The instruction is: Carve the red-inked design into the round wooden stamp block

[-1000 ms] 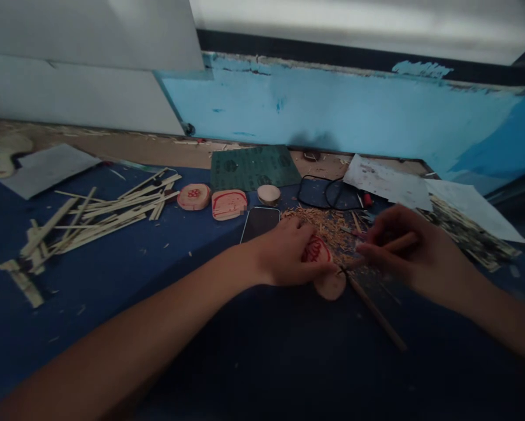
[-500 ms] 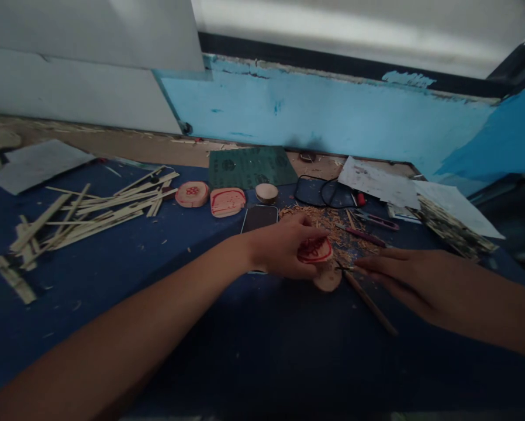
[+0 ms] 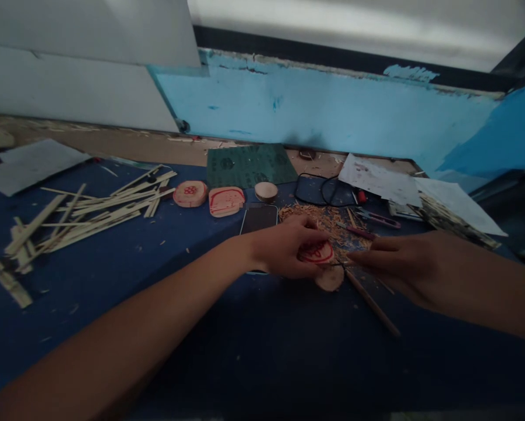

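My left hand (image 3: 291, 245) is closed around a small wood block (image 3: 317, 252) with a red design on its upper face. Beneath that block's near edge lies a round wood slice (image 3: 330, 279). In my right hand (image 3: 391, 260) is a slim carving tool (image 3: 342, 264), its thin dark tip close to the block's near right edge. Whether the tip touches the wood I cannot tell; the fingers hide most of the handle. A wooden stick-like handle (image 3: 374, 305) lies on the table below my right hand.
Wood shavings (image 3: 308, 213) are scattered behind the hands, near a utility knife (image 3: 379, 219) and black cord (image 3: 321, 190). A phone (image 3: 260, 217), red-marked wood pieces (image 3: 226, 202), green sandpaper (image 3: 251, 166) and bamboo strips (image 3: 91, 216) lie on the blue table (image 3: 245, 356).
My right hand has shifted slightly left and up, its fingers more curled, with the tool tip nearer the block. My left hand stays on the block.
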{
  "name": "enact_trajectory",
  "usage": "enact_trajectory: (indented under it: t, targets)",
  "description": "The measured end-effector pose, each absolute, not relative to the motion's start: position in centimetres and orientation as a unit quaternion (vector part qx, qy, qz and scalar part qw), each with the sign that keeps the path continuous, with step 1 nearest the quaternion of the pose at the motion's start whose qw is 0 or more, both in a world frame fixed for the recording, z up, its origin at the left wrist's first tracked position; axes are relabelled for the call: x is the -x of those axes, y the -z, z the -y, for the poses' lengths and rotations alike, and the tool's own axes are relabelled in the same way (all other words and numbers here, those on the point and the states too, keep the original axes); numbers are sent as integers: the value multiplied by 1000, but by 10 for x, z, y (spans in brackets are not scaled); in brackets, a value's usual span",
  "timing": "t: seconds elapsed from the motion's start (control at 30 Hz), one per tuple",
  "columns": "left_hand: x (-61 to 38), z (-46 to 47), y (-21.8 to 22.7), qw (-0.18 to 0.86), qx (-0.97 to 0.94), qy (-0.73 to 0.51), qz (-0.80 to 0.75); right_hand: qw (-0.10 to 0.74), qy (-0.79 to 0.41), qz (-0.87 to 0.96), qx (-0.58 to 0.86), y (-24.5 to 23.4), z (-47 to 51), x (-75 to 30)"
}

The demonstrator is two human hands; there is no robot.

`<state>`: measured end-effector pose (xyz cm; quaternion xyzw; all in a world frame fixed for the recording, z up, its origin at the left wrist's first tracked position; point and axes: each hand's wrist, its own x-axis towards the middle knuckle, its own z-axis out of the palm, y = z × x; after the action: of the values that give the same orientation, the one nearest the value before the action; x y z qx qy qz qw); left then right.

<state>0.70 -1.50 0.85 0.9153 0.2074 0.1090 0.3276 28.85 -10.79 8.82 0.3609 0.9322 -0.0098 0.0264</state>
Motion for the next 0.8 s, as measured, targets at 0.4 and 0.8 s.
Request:
enact_trajectory:
  t: [0.4, 0.8]
  targets:
    - [-24, 16, 8, 301, -918, -173, -195, 147, -107, -922, -342, -69, 110, -271]
    - [-36, 26, 5, 228, -930, -168, -233, 326, 9, -850, -413, -94, 103, -223]
